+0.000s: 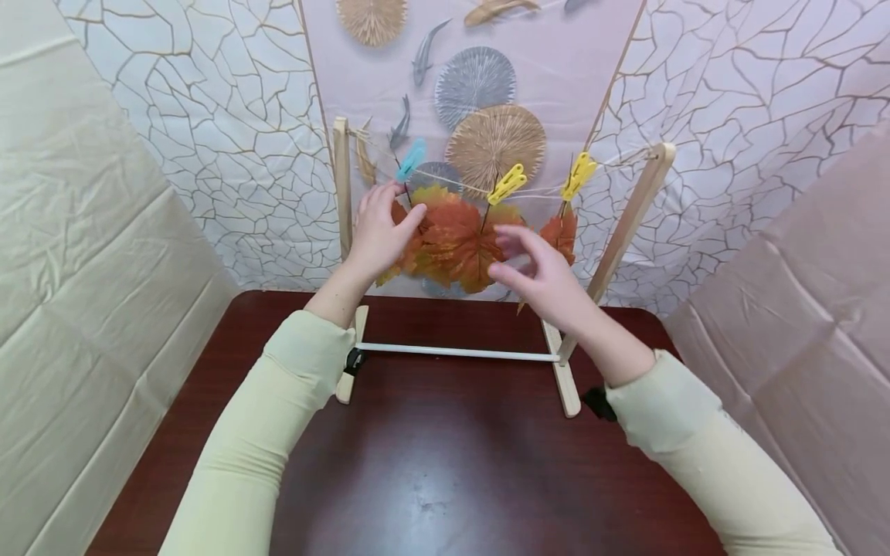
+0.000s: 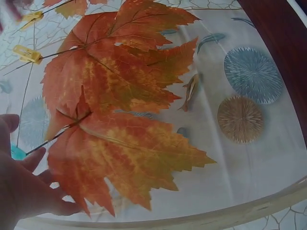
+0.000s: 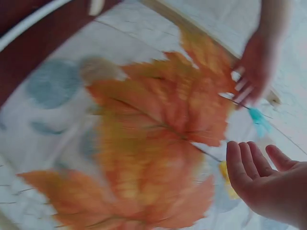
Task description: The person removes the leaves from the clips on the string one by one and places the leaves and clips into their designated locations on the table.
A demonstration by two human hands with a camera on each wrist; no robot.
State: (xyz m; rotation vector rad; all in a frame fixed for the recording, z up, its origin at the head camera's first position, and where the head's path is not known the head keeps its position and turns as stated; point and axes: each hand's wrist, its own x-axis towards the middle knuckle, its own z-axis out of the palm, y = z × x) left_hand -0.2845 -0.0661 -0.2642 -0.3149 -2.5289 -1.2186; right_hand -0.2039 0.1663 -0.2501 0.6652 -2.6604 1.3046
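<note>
Orange leaves (image 1: pixel 462 243) hang by their stems from a string between two wooden posts, held by a blue clip (image 1: pixel 412 160) and two yellow clips (image 1: pixel 507 184). My left hand (image 1: pixel 382 230) is just under the blue clip at the leftmost leaf, fingers loosely bent; in the left wrist view its fingers lie beside that leaf (image 2: pixel 124 153) and the blue clip (image 2: pixel 18 152). Whether they touch is unclear. My right hand (image 1: pixel 542 274) hovers in front of the leaves below the yellow clips, fingers apart, holding nothing. The right wrist view shows its palm (image 3: pixel 273 187) near a yellow clip (image 3: pixel 227 179).
The wooden frame stands on a dark red table (image 1: pixel 431 479), with a right post (image 1: pixel 629 220), a left post (image 1: pixel 343 185) and a white rod (image 1: pixel 452 352) low between its feet. Patterned cloth (image 1: pixel 243 147) hangs behind; pale cloth walls (image 1: pixel 76 270) flank the table.
</note>
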